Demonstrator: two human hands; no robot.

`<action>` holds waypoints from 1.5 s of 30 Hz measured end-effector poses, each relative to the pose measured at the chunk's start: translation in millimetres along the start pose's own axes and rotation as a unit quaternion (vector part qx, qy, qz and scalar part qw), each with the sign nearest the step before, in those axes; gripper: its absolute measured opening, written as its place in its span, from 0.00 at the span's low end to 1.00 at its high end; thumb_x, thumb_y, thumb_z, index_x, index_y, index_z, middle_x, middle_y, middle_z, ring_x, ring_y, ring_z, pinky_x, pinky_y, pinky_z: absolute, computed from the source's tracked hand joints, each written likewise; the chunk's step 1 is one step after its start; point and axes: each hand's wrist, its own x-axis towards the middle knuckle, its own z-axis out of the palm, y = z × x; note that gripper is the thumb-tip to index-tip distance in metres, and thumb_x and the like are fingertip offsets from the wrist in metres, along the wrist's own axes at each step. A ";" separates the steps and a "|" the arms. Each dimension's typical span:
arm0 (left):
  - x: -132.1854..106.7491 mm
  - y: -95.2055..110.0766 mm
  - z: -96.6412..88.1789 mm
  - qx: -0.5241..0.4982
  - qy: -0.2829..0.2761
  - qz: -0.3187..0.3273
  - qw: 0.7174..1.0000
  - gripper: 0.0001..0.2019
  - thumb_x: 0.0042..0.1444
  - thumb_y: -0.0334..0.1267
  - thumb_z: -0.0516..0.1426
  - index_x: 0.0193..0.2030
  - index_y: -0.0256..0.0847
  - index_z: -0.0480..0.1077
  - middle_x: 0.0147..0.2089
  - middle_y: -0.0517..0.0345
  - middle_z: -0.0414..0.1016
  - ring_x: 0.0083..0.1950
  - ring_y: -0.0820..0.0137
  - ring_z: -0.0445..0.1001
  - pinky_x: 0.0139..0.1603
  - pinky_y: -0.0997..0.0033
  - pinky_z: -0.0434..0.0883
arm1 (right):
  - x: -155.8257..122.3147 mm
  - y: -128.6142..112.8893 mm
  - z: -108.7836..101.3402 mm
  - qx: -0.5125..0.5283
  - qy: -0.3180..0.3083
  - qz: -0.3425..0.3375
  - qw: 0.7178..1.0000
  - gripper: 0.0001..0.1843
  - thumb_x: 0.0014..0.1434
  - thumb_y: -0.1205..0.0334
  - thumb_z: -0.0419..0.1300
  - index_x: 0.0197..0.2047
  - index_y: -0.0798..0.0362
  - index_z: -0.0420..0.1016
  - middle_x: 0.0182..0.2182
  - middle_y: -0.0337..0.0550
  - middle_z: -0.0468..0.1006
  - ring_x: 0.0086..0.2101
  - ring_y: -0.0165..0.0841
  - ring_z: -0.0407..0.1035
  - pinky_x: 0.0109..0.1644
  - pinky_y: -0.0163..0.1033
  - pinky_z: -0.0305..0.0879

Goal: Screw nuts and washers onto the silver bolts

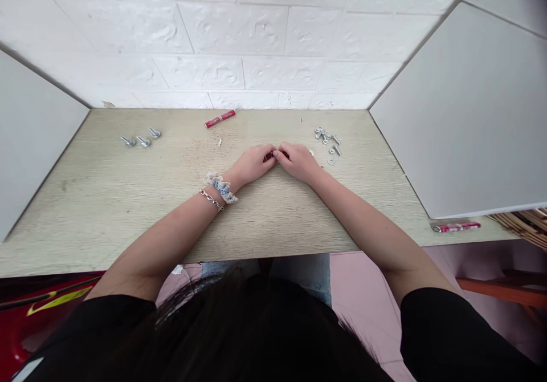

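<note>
My left hand [255, 163] and my right hand [298, 161] meet fingertip to fingertip over the middle of the wooden tabletop [273, 216]. Both are closed in a pinch; whatever sits between the fingers is hidden or too small to name. Just right of my right hand lies a loose group of small metal hardware: a cluster of nuts and bolts [321, 135], a short bolt [337, 150] and a thin ring-shaped washer [330, 162]. Farther off, at the left, three bolts [143, 142] with wide heads or washers lie side by side.
A red tube-like stick [219, 119] lies near the white brick-pattern wall [265, 28], with brown crumbs and a white scrap [220, 142] below it. Another red stick [456, 227] rests at the right front edge, beside a wicker basket [523, 225]. Grey panels [465, 114] bound the sides.
</note>
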 end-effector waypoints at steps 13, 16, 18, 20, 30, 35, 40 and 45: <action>-1.8 3.7 -1.7 -0.013 0.006 0.006 1.000 0.11 0.59 0.40 0.48 0.35 0.38 0.68 0.32 0.56 0.71 0.32 0.70 0.67 0.35 0.70 0.62 | -2.8 2.8 -2.5 0.119 0.002 0.012 0.993 0.19 0.60 0.43 0.47 0.31 0.51 0.57 0.24 0.37 0.65 0.26 0.30 0.58 0.32 0.35 0.52; -2.0 4.9 -0.6 -0.006 0.017 0.008 1.000 0.10 0.59 0.40 0.48 0.34 0.38 0.67 0.33 0.55 0.71 0.33 0.70 0.67 0.35 0.70 0.62 | -1.9 2.5 -1.8 0.116 0.014 0.019 0.993 0.20 0.62 0.43 0.45 0.30 0.52 0.57 0.25 0.38 0.66 0.27 0.30 0.59 0.33 0.36 0.52; -1.8 4.9 0.2 -0.008 0.026 0.006 1.000 0.10 0.60 0.39 0.48 0.35 0.38 0.66 0.34 0.55 0.71 0.33 0.70 0.67 0.36 0.70 0.63 | -1.4 2.3 -1.3 0.114 0.015 0.023 0.993 0.19 0.61 0.45 0.45 0.31 0.52 0.57 0.26 0.39 0.67 0.28 0.31 0.60 0.34 0.36 0.52; -1.4 4.3 0.8 -0.018 0.033 0.001 0.999 0.09 0.60 0.39 0.48 0.36 0.38 0.67 0.34 0.55 0.71 0.34 0.70 0.68 0.37 0.70 0.63 | -1.2 2.6 -0.8 0.112 0.015 0.023 0.993 0.17 0.61 0.46 0.46 0.31 0.52 0.58 0.26 0.39 0.67 0.28 0.31 0.60 0.34 0.36 0.52; 0.3 1.6 1.0 -0.083 0.065 -0.031 0.994 0.09 0.59 0.40 0.50 0.34 0.38 0.66 0.31 0.59 0.70 0.30 0.74 0.65 0.34 0.71 0.62 | -0.8 6.3 2.7 0.124 0.031 0.022 0.992 0.17 0.61 0.46 0.48 0.39 0.53 0.63 0.27 0.39 0.69 0.28 0.31 0.61 0.34 0.36 0.54; 0.9 0.8 0.7 -0.096 0.077 -0.036 0.992 0.08 0.58 0.39 0.51 0.34 0.38 0.66 0.31 0.60 0.71 0.30 0.74 0.65 0.34 0.72 0.62 | -1.4 4.6 1.1 0.122 0.035 0.036 0.991 0.17 0.60 0.46 0.49 0.38 0.52 0.62 0.25 0.37 0.67 0.26 0.30 0.60 0.32 0.35 0.53; 0.3 0.8 1.2 -0.076 0.078 -0.027 0.994 0.09 0.59 0.41 0.51 0.34 0.38 0.66 0.30 0.59 0.70 0.30 0.74 0.65 0.33 0.72 0.62 | -2.0 3.9 -2.4 0.106 0.022 0.029 0.994 0.25 0.61 0.41 0.44 0.25 0.53 0.58 0.21 0.38 0.64 0.25 0.29 0.57 0.31 0.36 0.49; -0.8 1.6 1.0 -0.057 0.055 0.000 0.997 0.09 0.58 0.40 0.51 0.34 0.38 0.66 0.29 0.60 0.69 0.30 0.73 0.65 0.34 0.71 0.62 | -1.1 5.9 -2.9 0.118 0.000 0.021 0.993 0.31 0.60 0.37 0.41 0.24 0.54 0.64 0.21 0.39 0.66 0.28 0.29 0.60 0.32 0.36 0.50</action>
